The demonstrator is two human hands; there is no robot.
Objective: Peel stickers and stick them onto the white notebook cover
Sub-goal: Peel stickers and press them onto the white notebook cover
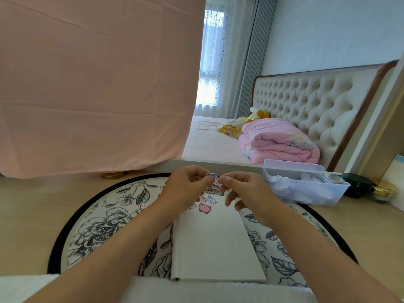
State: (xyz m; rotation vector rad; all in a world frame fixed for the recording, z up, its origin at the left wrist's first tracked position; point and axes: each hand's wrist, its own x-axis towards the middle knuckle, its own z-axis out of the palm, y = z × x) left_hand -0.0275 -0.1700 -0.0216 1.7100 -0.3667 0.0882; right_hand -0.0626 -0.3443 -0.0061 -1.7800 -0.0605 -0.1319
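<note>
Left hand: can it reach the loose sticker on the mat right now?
Probably yes: loose sticker lies uncovered on the mat by the wrist, but left hand is pinching the blue sticker.

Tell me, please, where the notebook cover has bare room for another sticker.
The notebook cover is bare from the pink sticker down to its near edge, across its full width. Its far end is crowded: stickers cluster there, under the left hand and right hand pinching a round sticker.

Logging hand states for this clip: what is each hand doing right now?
Left hand: pinches the small round blue-and-white sticker.
Right hand: thumb and forefinger pinch the same sticker's right edge; other fingers loosely curled.
</note>
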